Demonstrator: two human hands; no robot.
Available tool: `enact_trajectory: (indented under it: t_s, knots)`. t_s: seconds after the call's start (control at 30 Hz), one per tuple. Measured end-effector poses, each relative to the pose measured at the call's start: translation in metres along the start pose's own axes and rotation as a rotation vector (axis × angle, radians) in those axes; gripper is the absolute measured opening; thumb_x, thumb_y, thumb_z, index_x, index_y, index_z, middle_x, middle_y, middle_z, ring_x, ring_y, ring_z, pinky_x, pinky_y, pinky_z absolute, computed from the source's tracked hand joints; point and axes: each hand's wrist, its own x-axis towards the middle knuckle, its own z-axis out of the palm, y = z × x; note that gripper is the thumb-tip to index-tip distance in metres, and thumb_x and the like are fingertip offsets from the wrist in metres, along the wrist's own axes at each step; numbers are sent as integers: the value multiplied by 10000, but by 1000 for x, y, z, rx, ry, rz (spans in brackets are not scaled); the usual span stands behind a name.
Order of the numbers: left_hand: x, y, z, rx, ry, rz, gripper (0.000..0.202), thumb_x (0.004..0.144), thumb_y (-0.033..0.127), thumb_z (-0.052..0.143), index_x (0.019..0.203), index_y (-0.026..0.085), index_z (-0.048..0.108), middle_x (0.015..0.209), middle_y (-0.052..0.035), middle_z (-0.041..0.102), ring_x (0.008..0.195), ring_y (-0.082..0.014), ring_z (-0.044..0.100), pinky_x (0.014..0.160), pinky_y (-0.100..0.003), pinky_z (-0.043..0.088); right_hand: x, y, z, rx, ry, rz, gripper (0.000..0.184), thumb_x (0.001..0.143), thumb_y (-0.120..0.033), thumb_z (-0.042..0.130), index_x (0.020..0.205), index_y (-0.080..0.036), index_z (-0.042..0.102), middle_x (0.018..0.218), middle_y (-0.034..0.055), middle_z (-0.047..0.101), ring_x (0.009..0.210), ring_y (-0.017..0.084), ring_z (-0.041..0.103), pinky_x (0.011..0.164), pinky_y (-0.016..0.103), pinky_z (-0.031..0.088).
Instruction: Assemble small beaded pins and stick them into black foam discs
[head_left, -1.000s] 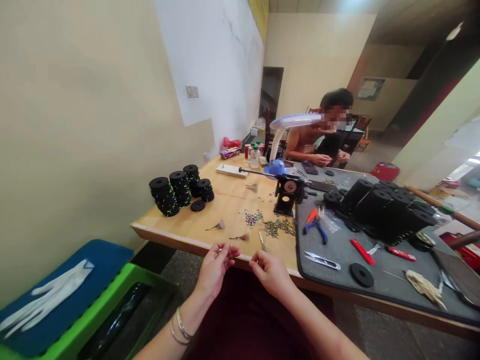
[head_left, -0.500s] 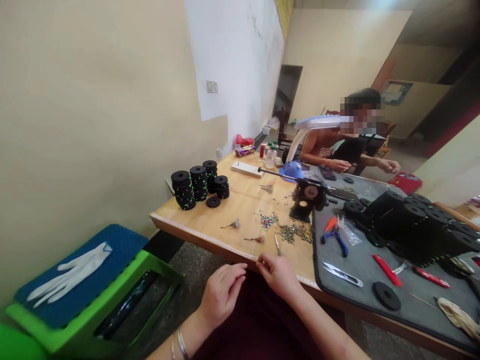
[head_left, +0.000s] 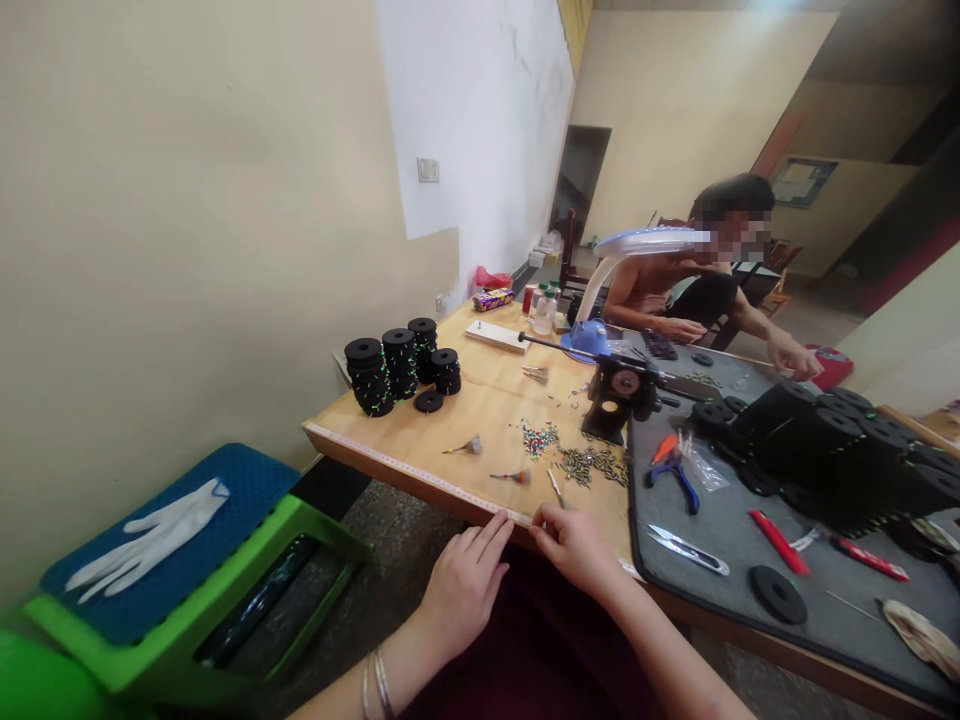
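My left hand (head_left: pixel 466 582) is at the table's front edge, its fingers stretched out and the tips on the white measuring tape (head_left: pixel 420 477) along that edge. Just to the right, my right hand (head_left: pixel 576 548) has thumb and forefinger pinched together over the same edge. Anything thin between those fingers is too small to make out. Beyond the hands lie a feathery-ended piece with an orange band (head_left: pixel 517 477), a similar paler piece (head_left: pixel 471 446) and a slim white-tipped tool (head_left: pixel 556 487). Small coloured beads (head_left: pixel 538 438) and a heap of tiny metal parts (head_left: pixel 586 466) are farther in.
Stacked black foam spools (head_left: pixel 367 378) stand at left. A black crank device (head_left: pixel 616 390) sits beside the grey mat (head_left: pixel 675 610), which bears blue pliers (head_left: pixel 682 485), thread snips (head_left: pixel 688 550) and more spools (head_left: pixel 810 450). Across the table sits a co-worker (head_left: pixel 637 290). A green stool (head_left: pixel 330 560) holds a white glove (head_left: pixel 161 540).
My left hand has moved up and right, its fingers straightening onto the tape at the table edge. My right hand has shifted slightly right. The co-worker's one hand has reached toward the spools.
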Motion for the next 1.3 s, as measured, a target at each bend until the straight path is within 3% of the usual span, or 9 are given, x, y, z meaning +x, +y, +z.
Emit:
enact_trajectory:
  t_s: [0.4, 0.67, 0.87, 1.17, 1.3]
  knots:
    - [1, 20, 6, 62, 0, -67, 531, 889, 224, 411, 1406, 173, 304, 1420, -133, 400, 1024, -255, 546, 821, -385, 449, -6, 11, -2, 2, 23, 44, 150, 808, -237, 499, 725, -201, 617, 576, -8, 617, 511, 137, 530, 502, 221, 301]
    - [7, 33, 3, 132, -35, -141, 530, 847, 193, 483, 1368, 174, 390, 1387, -155, 440, 885, -266, 607, 744, -397, 465, -7, 10, -3, 38, 28, 60, 158, 811, -246, 493, 741, -203, 627, 586, 0, 634, 530, 148, 557, 515, 223, 336]
    - [17, 41, 4, 203, -138, -217, 484, 823, 200, 520, 1305, 159, 496, 1371, -205, 433, 659, -248, 640, 602, -375, 486, -16, 19, -8, 65, 54, 85, 145, 797, -237, 505, 714, -198, 617, 613, 10, 648, 559, 160, 575, 528, 230, 364]
    - [21, 46, 6, 273, -181, -230, 457, 846, 221, 428, 1286, 137, 518, 1367, -217, 422, 593, -244, 645, 536, -357, 482, -40, 31, -17, 71, 116, 155, 155, 791, -225, 488, 744, -216, 636, 663, 21, 672, 626, 186, 608, 580, 250, 408]
    - [22, 48, 2, 328, -258, -217, 475, 845, 206, 431, 1309, 121, 492, 1373, -232, 400, 595, -271, 650, 532, -377, 488, -49, 33, -15, 15, 169, 185, 171, 803, -233, 474, 730, -217, 628, 674, 32, 675, 640, 193, 612, 588, 250, 402]
